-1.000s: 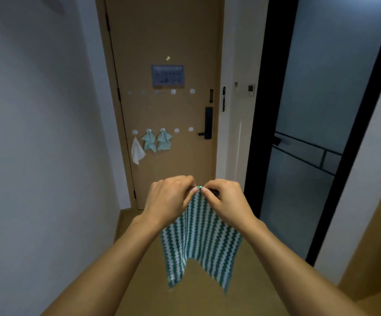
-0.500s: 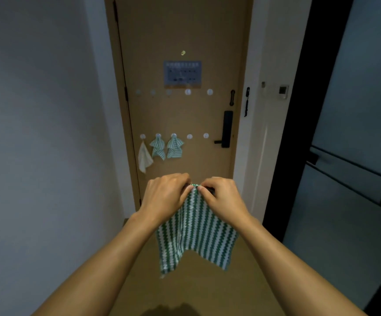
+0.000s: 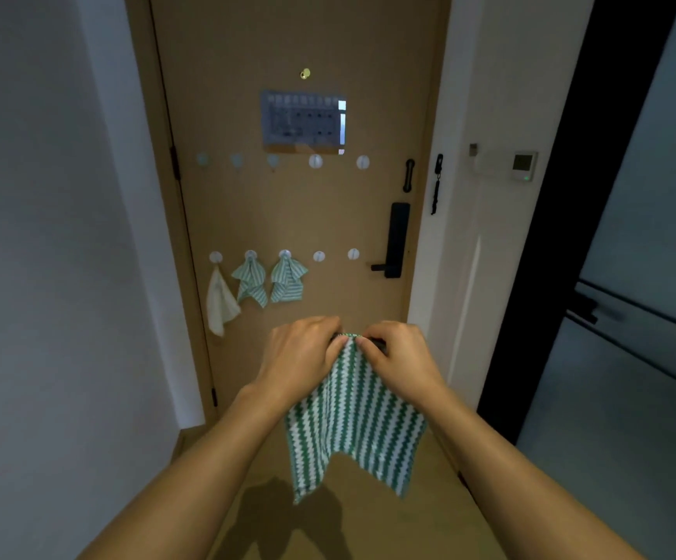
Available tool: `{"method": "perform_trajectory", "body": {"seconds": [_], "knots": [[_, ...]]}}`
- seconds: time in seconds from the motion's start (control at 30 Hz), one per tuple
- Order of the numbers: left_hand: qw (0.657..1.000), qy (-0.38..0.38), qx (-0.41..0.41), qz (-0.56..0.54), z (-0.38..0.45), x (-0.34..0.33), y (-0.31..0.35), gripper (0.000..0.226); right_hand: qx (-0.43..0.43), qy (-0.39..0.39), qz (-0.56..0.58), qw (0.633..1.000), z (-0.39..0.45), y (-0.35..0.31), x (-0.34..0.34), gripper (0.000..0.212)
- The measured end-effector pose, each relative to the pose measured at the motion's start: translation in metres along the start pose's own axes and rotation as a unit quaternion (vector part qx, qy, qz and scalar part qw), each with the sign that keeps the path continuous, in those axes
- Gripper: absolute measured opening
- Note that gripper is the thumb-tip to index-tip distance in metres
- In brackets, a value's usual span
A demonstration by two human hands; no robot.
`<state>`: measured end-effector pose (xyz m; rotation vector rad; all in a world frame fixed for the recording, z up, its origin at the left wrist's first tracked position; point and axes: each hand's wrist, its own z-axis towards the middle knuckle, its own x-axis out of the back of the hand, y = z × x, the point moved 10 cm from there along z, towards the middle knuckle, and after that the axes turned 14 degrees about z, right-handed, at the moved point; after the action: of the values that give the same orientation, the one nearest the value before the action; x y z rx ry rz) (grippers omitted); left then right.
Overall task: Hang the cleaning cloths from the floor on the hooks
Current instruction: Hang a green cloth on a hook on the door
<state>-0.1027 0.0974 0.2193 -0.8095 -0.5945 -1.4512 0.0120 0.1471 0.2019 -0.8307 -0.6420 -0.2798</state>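
Held up before a tan door [image 3: 296, 220]: a soft cloth [image 3: 354, 418] with green-and-white zigzag stripes, hanging limp in wavy folds, lower edge split into two drooping corners. Pinched at its top edge by both hands, left hand [image 3: 300, 357] and right hand [image 3: 399, 359], fingers curled, knuckles almost touching; fingertips hidden behind the fabric, something dark barely showing between them, not identifiable. On the door, a lower row of round pale hooks: a plain white cloth [image 3: 220, 303] draped from the leftmost, two striped cloths [image 3: 250, 281] [image 3: 288, 280] gathered into pointed bunches on the next two, then two bare hooks [image 3: 319, 256] [image 3: 353, 253]. Above, another row of round hooks [image 3: 315, 161], the left three faint and hard to make out. Blurred glossy sheet [image 3: 303, 121] higher up, print unreadable. Black matte handle [image 3: 396, 240] at right. Forearms cut off by the bottom edge.
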Motion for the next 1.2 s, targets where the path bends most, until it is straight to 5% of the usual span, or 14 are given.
{"method": "perform_trajectory", "body": {"seconds": [0.63, 0.93, 1.07, 1.2], "knots": [[0.999, -0.036, 0.011, -0.020, 0.187, -0.217, -0.100, 0.022, -0.014, -0.037, 0.053, 0.998, 0.230, 0.164, -0.093, 0.024], [0.991, -0.105, 0.080, -0.018, 0.283, -0.323, -0.136, 0.023, 0.019, -0.104, 0.084, 0.991, 0.356, 0.260, -0.130, 0.032], [0.993, -0.069, 0.095, -0.021, 0.310, -0.356, -0.144, 0.035, 0.058, -0.103, 0.096, 0.988, 0.394, 0.288, -0.140, 0.028], [0.983, -0.126, 0.124, -0.038, 0.330, -0.405, -0.163, 0.023, 0.031, -0.123, 0.105, 0.986, 0.423, 0.324, -0.161, 0.029]]}}
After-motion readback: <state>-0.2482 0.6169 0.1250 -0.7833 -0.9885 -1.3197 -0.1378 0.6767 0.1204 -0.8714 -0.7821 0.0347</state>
